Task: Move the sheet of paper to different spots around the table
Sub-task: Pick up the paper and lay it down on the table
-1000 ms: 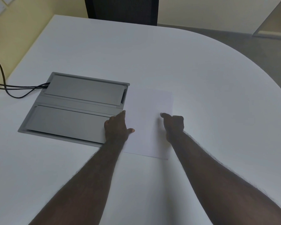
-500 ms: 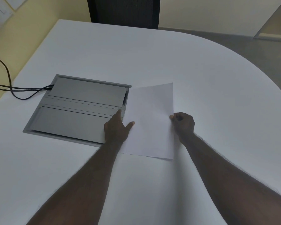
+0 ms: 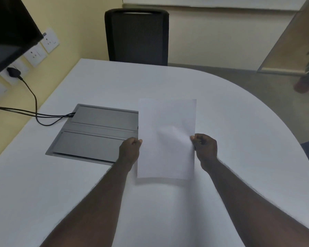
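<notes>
A blank white sheet of paper [image 3: 166, 139] is held up above the white table [image 3: 230, 139], tilted toward me, with its shadow on the tabletop below its near edge. My left hand [image 3: 129, 148] pinches the sheet's left edge about halfway along. On the opposite edge, at the same height, my right hand [image 3: 204, 147] grips the paper. The sheet's upper left corner covers the right end of the grey cable box.
A grey metal cable box [image 3: 95, 132] is set into the table left of the sheet, with black cables [image 3: 34, 111] running to wall sockets [image 3: 37, 52]. A black chair [image 3: 136, 36] stands at the far edge. The table's right side curves round; a dark screen [image 3: 7, 32] hangs upper left.
The sheet lay flat on the table under both hands; my right hand gripped its right edge, then both hands lifted it off the surface. My head has tilted up, showing more of the room.
</notes>
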Demonstrator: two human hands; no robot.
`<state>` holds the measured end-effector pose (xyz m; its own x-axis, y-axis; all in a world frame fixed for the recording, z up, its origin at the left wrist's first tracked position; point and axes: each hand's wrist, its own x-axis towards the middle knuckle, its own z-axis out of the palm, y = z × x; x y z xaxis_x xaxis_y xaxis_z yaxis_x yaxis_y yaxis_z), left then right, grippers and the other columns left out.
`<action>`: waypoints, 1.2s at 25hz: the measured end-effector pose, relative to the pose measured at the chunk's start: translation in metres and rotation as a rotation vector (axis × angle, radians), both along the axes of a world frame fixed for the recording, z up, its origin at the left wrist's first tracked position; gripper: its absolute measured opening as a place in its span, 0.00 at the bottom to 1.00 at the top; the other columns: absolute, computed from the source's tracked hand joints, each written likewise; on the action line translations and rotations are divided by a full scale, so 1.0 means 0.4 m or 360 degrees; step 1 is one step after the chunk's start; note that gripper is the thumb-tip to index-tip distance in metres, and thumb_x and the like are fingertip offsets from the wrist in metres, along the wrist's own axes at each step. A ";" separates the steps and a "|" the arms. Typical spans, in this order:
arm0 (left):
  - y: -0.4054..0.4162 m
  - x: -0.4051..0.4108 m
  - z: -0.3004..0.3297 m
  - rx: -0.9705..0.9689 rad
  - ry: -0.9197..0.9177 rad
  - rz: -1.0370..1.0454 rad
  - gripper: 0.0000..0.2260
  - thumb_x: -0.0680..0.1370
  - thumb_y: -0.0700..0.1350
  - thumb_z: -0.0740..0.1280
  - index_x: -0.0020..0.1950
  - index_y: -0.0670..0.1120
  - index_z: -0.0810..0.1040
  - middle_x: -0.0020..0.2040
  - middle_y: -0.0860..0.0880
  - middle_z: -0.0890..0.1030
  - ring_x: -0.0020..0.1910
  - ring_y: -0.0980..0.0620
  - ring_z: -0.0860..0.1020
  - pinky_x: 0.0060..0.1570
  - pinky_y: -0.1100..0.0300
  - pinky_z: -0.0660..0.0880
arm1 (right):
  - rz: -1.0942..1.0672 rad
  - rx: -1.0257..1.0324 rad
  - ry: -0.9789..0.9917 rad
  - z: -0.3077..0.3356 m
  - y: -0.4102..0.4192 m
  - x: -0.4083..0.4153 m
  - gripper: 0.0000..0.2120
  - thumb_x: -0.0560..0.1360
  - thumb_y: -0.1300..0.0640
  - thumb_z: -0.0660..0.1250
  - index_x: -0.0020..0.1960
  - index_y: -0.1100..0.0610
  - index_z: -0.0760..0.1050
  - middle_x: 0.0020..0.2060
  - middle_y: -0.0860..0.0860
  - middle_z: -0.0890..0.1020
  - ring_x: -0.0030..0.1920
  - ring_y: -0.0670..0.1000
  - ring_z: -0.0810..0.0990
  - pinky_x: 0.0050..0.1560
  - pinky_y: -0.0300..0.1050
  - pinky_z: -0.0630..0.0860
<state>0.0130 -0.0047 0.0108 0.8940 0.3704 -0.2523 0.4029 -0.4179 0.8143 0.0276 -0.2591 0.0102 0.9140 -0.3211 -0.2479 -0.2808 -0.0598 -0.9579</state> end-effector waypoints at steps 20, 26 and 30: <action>0.011 -0.296 0.274 -0.0062 -0.0483 0.0133 0.09 0.79 0.48 0.66 0.41 0.45 0.78 0.33 0.55 0.74 0.33 0.55 0.70 0.32 0.63 0.66 | 0.0034 -0.0006 -0.0229 0.282 0.009 -0.283 0.08 0.74 0.57 0.71 0.37 0.53 0.80 0.36 0.49 0.83 0.39 0.50 0.79 0.47 0.48 0.77; -0.020 -0.412 0.310 -0.0027 -0.0528 0.0190 0.09 0.78 0.49 0.67 0.40 0.46 0.78 0.33 0.56 0.75 0.36 0.53 0.72 0.37 0.60 0.67 | 0.0060 -0.0035 -0.0273 0.323 -0.026 -0.381 0.07 0.75 0.56 0.71 0.38 0.52 0.81 0.35 0.46 0.83 0.37 0.46 0.78 0.41 0.43 0.73; -0.044 -0.511 0.346 0.0007 -0.0564 0.0259 0.10 0.78 0.50 0.67 0.40 0.46 0.78 0.33 0.56 0.75 0.37 0.51 0.72 0.41 0.58 0.68 | 0.0087 -0.0055 -0.0315 0.354 -0.039 -0.463 0.08 0.75 0.55 0.70 0.37 0.51 0.79 0.35 0.45 0.82 0.37 0.46 0.78 0.40 0.42 0.74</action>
<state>-0.1913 -0.0224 0.1492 0.8548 0.5150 0.0637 0.1583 -0.3757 0.9131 -0.1575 -0.2749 0.1518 0.9601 -0.2750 -0.0514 -0.0827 -0.1035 -0.9912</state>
